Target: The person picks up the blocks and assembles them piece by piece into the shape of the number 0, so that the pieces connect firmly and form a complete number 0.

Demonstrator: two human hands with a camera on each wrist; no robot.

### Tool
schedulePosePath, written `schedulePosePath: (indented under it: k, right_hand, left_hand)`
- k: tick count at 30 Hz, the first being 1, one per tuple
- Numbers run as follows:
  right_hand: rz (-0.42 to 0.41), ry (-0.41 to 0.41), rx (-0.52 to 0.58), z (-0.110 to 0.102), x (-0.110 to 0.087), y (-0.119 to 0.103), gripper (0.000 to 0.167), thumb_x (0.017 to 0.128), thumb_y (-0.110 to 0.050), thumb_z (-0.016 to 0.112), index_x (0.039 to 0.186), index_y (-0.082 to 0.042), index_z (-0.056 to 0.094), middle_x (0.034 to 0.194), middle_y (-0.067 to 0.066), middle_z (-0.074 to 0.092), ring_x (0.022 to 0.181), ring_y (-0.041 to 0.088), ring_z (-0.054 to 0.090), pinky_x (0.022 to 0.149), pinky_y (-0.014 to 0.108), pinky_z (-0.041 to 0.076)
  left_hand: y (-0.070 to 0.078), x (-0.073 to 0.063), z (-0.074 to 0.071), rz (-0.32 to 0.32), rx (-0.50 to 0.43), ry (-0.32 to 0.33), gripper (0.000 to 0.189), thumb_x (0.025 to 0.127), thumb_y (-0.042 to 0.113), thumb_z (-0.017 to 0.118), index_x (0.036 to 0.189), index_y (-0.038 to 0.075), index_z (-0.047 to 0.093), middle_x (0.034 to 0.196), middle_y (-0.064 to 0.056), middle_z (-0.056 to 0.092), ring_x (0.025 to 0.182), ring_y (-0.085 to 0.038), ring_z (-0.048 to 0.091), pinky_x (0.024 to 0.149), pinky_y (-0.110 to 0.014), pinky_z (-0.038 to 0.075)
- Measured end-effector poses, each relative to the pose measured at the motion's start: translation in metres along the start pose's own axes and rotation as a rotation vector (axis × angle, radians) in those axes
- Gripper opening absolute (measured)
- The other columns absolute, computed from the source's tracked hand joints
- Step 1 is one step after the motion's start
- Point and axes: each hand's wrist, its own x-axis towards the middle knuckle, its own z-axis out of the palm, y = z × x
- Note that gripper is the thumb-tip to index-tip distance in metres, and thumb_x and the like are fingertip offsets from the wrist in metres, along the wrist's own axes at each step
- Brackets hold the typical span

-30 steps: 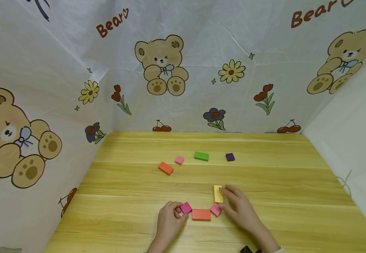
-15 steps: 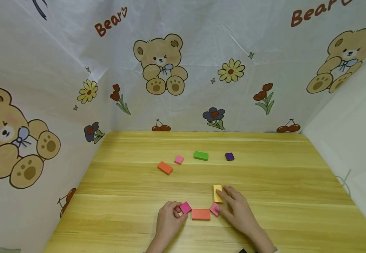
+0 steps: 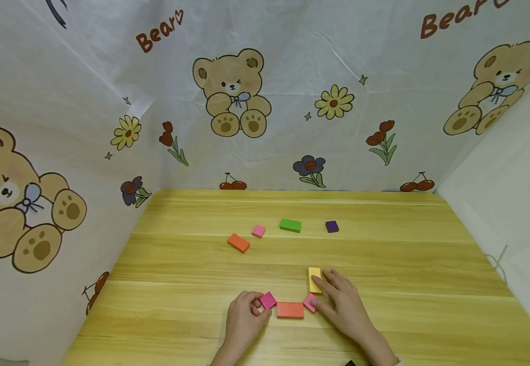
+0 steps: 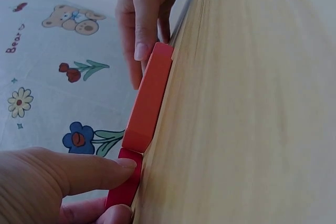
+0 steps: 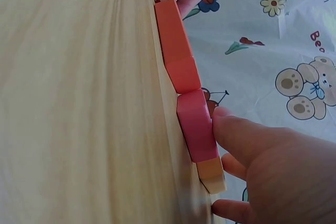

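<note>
My left hand (image 3: 245, 321) pinches a magenta square block (image 3: 268, 300) between thumb and fingers, one corner at the end of a coral rectangular block (image 3: 290, 310) lying flat. At the coral block's other end sits a pink square block (image 3: 310, 302), set at an angle. Beyond it a yellow rectangular block (image 3: 314, 281) points away from me. My right hand (image 3: 348, 311) lays its thumb against the pink block and a fingertip on the yellow block. From the right wrist view, its thumb (image 5: 231, 129) is straight at the pink block's side.
Farther back on the wooden table (image 3: 178, 284) lie an orange block (image 3: 239, 243), a small pink block (image 3: 258, 231), a green block (image 3: 290, 225) and a dark purple block (image 3: 332, 226). A black object (image 3: 350, 363) shows at the bottom edge. Bear-printed cloth (image 3: 283, 152) stands behind.
The right hand has turned the pink block slightly and shifted it left against the coral block, its fingertip moving farther onto the yellow block. The left hand and its magenta block hold their place.
</note>
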Motion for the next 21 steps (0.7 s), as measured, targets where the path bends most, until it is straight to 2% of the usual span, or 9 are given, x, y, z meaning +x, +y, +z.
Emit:
schedulePosePath:
  k: [7, 15, 21]
  right_hand:
    - [0.006, -0.008, -0.002, -0.0016, 0.0011, -0.001, 0.051, 0.084, -0.036, 0.075, 0.129, -0.014, 0.065, 0.135, 0.02, 0.057, 0.131, 0.045, 0.046, 0.102, 0.067, 0.035]
    - [0.008, -0.005, -0.003, -0.0017, 0.0005, -0.0006, 0.052, 0.083, -0.035, 0.076, 0.129, -0.014, 0.065, 0.136, 0.02, 0.057, 0.131, 0.046, 0.046, 0.102, 0.067, 0.035]
    - [0.011, -0.009, -0.005, -0.0009, -0.0006, -0.0008, 0.052, 0.083, -0.036, 0.076, 0.129, -0.014, 0.065, 0.136, 0.019, 0.057, 0.131, 0.046, 0.046, 0.101, 0.067, 0.035]
  left_hand:
    - [0.0006, 0.0007, -0.0003, 0.004, -0.001, -0.008, 0.029, 0.067, 0.006, 0.087, 0.092, 0.002, 0.073, 0.072, 0.005, 0.056, 0.059, 0.003, 0.047, 0.056, -0.015, 0.044]
    - [0.0005, 0.0001, -0.0009, -0.002, -0.018, -0.029, 0.037, 0.066, 0.005, 0.087, 0.1, -0.002, 0.072, 0.074, 0.004, 0.057, 0.061, 0.002, 0.048, 0.056, -0.015, 0.044]
    - [0.006, -0.002, -0.0098, 0.016, 0.008, -0.028, 0.046, 0.067, 0.008, 0.087, 0.108, -0.002, 0.069, 0.08, 0.003, 0.058, 0.065, -0.001, 0.05, 0.06, -0.018, 0.044]
